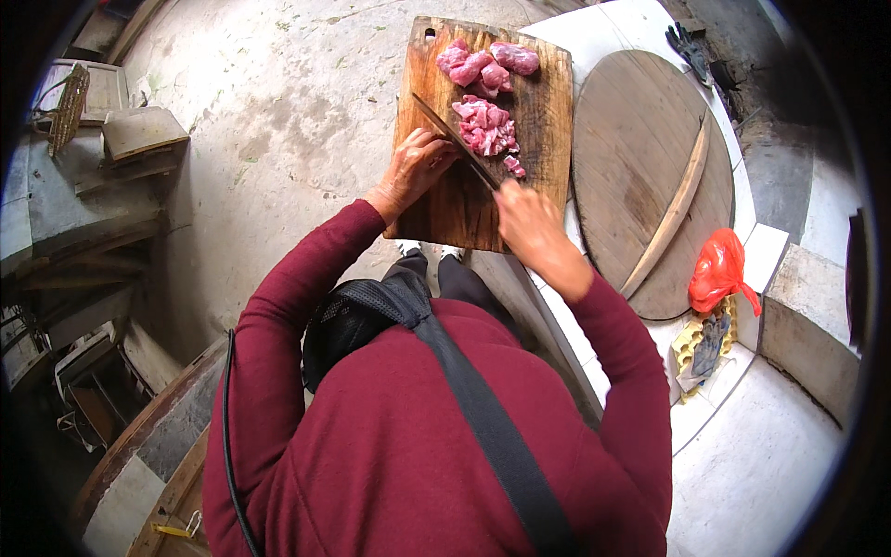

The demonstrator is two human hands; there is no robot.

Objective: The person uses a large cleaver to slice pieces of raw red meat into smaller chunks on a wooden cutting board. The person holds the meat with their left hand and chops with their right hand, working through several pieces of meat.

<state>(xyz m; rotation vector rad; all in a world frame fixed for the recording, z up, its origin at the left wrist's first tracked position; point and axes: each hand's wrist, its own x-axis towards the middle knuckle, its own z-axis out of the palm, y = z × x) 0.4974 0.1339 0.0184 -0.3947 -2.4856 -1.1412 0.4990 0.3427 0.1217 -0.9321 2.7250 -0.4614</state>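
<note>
Head view looks down on a wooden board (464,200) lying at the left of a white counter (613,28), its left side jutting out over the concrete floor (278,111). Raw pink meat sits on the far half: bigger chunks (487,63) at the far edge, a heap of smaller cut pieces (486,127) nearer the middle. The right hand (522,215) is clenched round the handle of a knife (455,139), whose long blade slants up and left across the board, just left of the cut heap, probably so the edge can work along that pile. The left hand (415,167) rests on the board's left part, fingers curled against the blade's spine, likely to steady it; it grasps nothing that I can make out. Right of the board lies a round wooden lid (631,176) with a crossbar, and nearer, a red plastic bag (719,269) beside gloves on an egg tray (691,345)
</note>
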